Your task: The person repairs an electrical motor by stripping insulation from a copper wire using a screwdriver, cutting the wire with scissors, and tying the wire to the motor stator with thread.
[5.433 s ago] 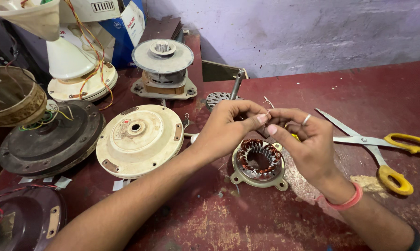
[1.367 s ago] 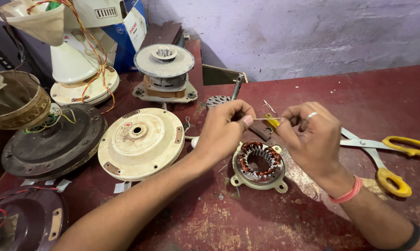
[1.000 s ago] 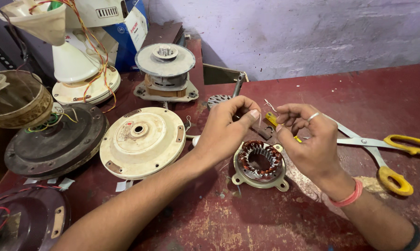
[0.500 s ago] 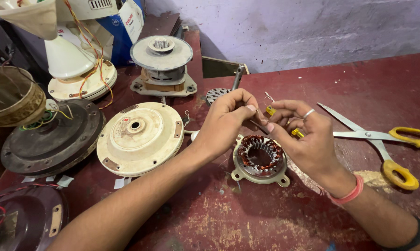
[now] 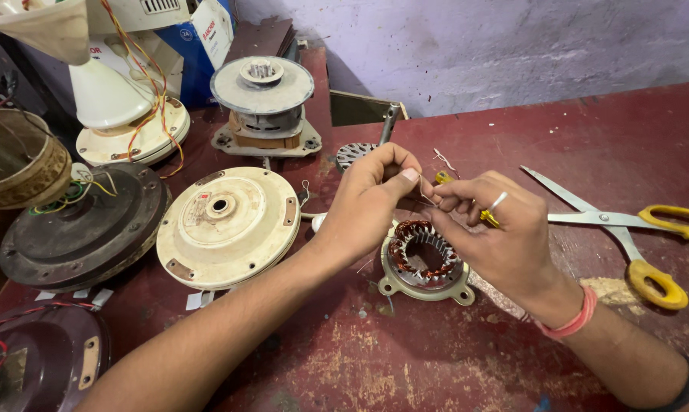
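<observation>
Since half a second ago both hands have kept their place above the stator [image 5: 424, 259], and the right hand has curled a little tighter; the scissors and motor housings lie as before.

Stator: small round core with copper windings, flat on the red surface [image 5: 604, 130], bore facing up, axis vertical, lying just below and between the two hands. A thin copper wire [image 5: 425, 192] rises from it to the hands, running slanted up toward the far side; its loose end shows beyond the fingers.

Left hand [image 5: 371, 202]: forearm enters from lower left, wrist straight, thumb and forefinger pinched closed on the wire, other fingers folded.

Right hand [image 5: 501, 240]: forearm enters from lower right, palm turned left, fingers [image 5: 455, 200] closed on the wire and on a small yellow-handled tool [image 5: 488, 219], only partly visible. Ring on one finger, pink band at the wrist.

Outward: yellow-handled scissors [image 5: 627, 229] to the right, blades open, tips pointing far-left. Cream fan motor cover [image 5: 226, 225] left of the stator; dark motor housing [image 5: 81, 225] further left; grey motor with rotor [image 5: 264, 103] behind.
</observation>
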